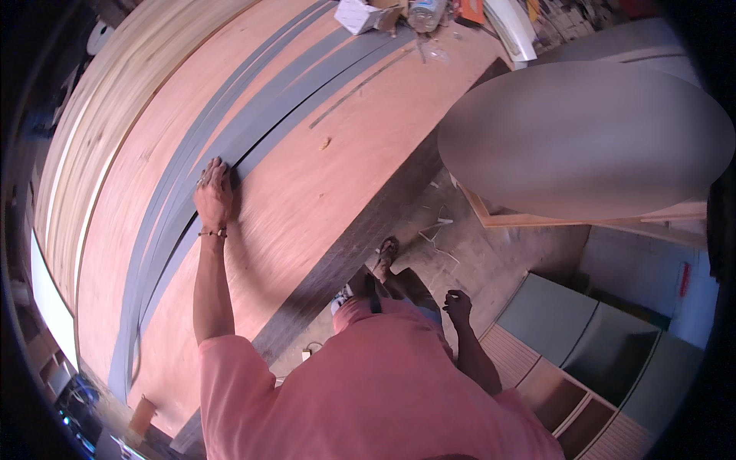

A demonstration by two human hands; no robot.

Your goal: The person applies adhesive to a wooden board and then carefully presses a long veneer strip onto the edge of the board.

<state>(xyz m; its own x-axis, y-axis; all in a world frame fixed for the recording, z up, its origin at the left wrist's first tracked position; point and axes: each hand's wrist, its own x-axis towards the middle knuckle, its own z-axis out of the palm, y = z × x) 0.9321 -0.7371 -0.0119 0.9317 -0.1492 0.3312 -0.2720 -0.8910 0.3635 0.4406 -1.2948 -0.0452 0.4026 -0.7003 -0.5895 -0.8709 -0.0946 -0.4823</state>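
In the head view, the left hand (215,198) lies palm down on long grey strips (268,115) that curve across a reddish wooden panel (307,207). Its fingers are close together; the palm's underside is hidden, so I cannot tell whether the fingertips pinch an edge or merely press. A dark line (277,129) running between two of the strips passes out of sight beneath the hand. A thin bracelet (213,232) circles the wrist.

The right hand (458,308) hangs well apart from the panel, fingers loosely curled; it is dark and small, and I cannot tell whether it holds anything. The pink shirt (383,391) fills the lower middle and is cut off by the bottom edge.

Pale boards (115,100) lie along the panel's far left side. At the top, a white box (356,15) and a clear container (426,14) sit over the strips' far ends, partly cut off. A blurred oval (586,138) conceals much of the upper right. Below it stands a grey-green cabinet (548,314), its lower part running into the dark rim.
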